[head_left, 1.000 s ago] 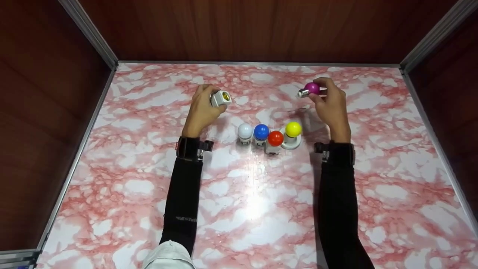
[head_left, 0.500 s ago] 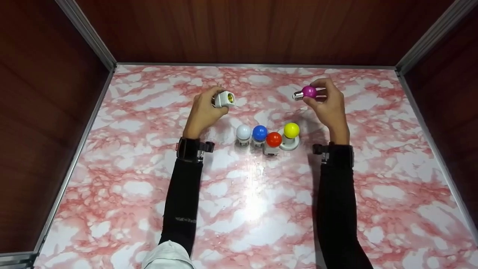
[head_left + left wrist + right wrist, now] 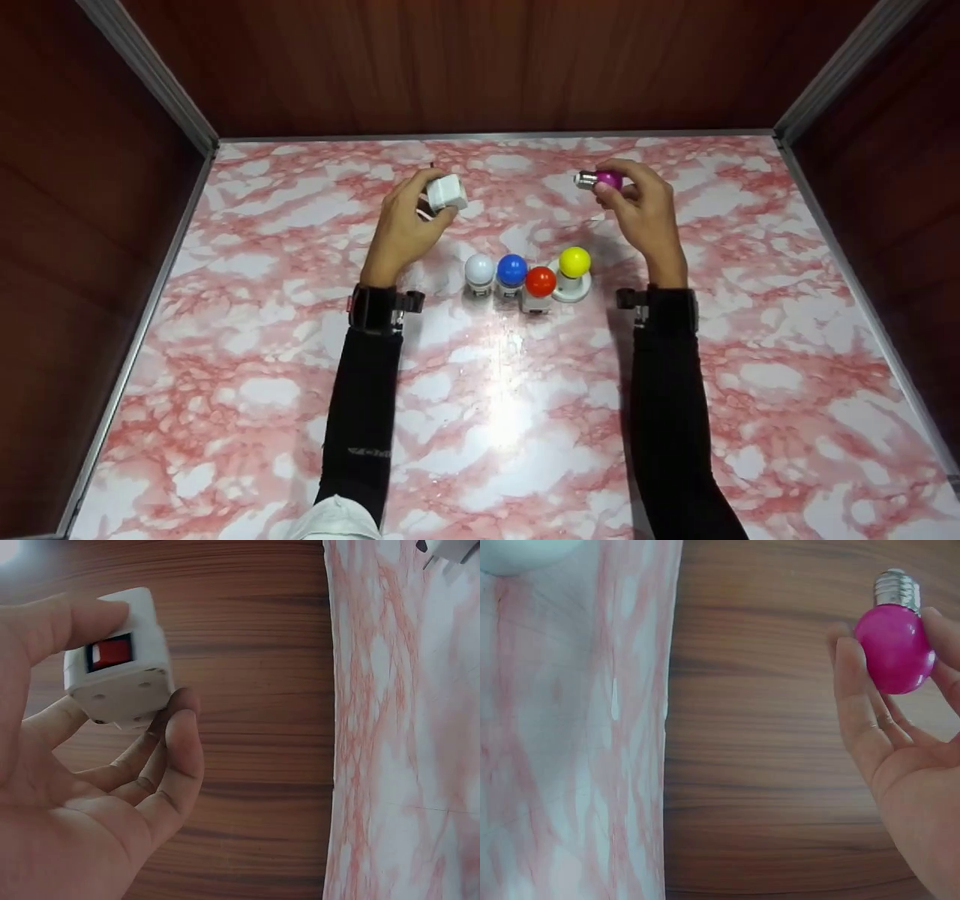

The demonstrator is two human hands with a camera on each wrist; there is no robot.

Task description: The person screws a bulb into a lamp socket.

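My left hand [image 3: 409,221] grips a white bulb socket [image 3: 447,193] above the far part of the table. In the left wrist view, the thumb lies beside the red rocker switch [image 3: 111,652] on the socket's side, and the fingertips support it from the other side. Across from it, my right hand [image 3: 646,210] pinches a magenta light bulb [image 3: 895,649] by its globe. The bulb's silver screw base [image 3: 585,179] points left toward the socket in the head view, with a wide gap between them.
Between the arms stand a white bulb [image 3: 480,268], a blue bulb [image 3: 512,269], a red bulb [image 3: 541,282] and a yellow bulb [image 3: 574,262] in white holders, close together. Dark wood-grain panels [image 3: 480,67] border the marbled table [image 3: 480,465] at the back and sides.
The socket has turned in my left hand, so its yellow-lined opening no longer shows in the head view. The magenta bulb has swung to point left and moved slightly left.
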